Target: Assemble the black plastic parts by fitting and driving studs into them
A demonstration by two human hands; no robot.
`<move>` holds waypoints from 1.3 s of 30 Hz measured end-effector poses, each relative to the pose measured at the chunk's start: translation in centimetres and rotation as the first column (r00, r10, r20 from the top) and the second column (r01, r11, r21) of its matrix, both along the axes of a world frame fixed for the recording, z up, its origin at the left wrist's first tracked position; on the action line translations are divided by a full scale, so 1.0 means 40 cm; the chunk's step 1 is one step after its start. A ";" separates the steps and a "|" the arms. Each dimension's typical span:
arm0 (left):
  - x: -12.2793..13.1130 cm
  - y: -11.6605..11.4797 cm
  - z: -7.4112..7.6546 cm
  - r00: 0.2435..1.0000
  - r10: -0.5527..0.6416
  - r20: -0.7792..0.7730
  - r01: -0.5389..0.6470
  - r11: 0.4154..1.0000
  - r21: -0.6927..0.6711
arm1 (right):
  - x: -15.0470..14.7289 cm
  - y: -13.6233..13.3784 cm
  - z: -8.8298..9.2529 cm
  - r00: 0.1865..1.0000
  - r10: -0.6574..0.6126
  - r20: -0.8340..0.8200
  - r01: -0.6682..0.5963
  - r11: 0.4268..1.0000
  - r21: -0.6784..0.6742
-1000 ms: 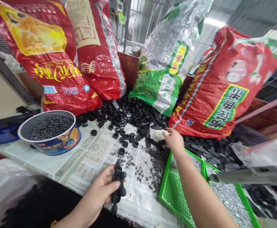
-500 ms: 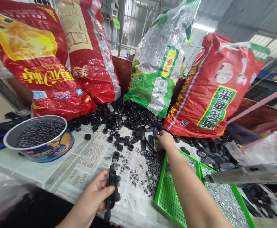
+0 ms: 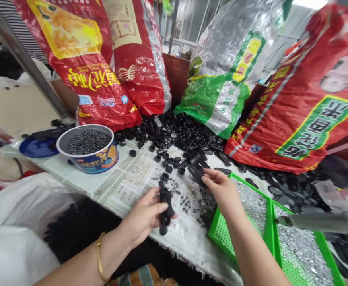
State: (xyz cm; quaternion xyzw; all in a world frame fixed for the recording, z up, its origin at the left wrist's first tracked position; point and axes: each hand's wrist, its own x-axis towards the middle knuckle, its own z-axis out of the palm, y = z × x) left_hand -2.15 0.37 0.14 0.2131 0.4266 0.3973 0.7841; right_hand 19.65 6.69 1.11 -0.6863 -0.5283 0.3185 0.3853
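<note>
Left hand (image 3: pixel 145 214) grips a knobbed black part (image 3: pixel 164 206), right hand (image 3: pixel 223 188) pinches a flat black piece (image 3: pixel 195 174)

Nearest, a gold bracelet (image 3: pixel 98 254) circles the left wrist, with a white plastic bag (image 3: pixel 18 222) off to the left. The left hand's fingers close around the knobbed black part, thumb across its front — the part stands roughly upright over the near edge of the worktop (image 3: pixel 109 180). Under the right forearm sits a green tray (image 3: pixel 223 234), its perforated floor partly covered with small silvery pieces; a second green tray (image 3: pixel 291 274), similarly filled, adjoins it on the right, and a grey rod-like tool (image 3: pixel 325 221) reaches over that one.

Farther in, the right hand's thumb and fingertips pinch the near end of the flat black piece, just beyond the first tray. Whether its far end touches the pile is hard to tell. Tiny dark bits (image 3: pixel 191 198) lie strewn between the hands.

To the left stands a tub (image 3: pixel 94 165) of small black pieces, a blue lid (image 3: pixel 32 149) beside it. Beyond, a heap of black parts (image 3: pixel 188 133) spreads before four big sacks — two red on the left, one green and silver (image 3: pixel 212 107), one red on the right (image 3: pixel 293 115).
</note>
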 end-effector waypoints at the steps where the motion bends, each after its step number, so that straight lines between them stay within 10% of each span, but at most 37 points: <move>1: 0.005 0.001 0.003 1.000 -0.007 0.018 0.007 1.000 0.024 | -0.024 -0.032 -0.005 0.988 0.036 -0.147 -0.043 0.998 -0.047; 7: 0.018 -0.004 0.008 0.999 0.043 0.013 -0.044 0.991 0.124 | -0.128 -0.164 -0.026 0.834 -0.021 -0.551 -0.126 0.966 -0.228; 20: 0.034 -0.023 -0.037 0.952 0.258 -0.168 -0.220 0.951 0.216 | -0.161 -0.239 -0.048 0.807 -0.183 -0.561 0.059 0.971 -0.233; 39: 0.055 -0.069 -0.053 0.951 0.296 0.086 -0.308 0.916 0.257 | -0.226 -0.226 -0.054 0.823 -0.126 -0.554 0.085 0.991 -0.100</move>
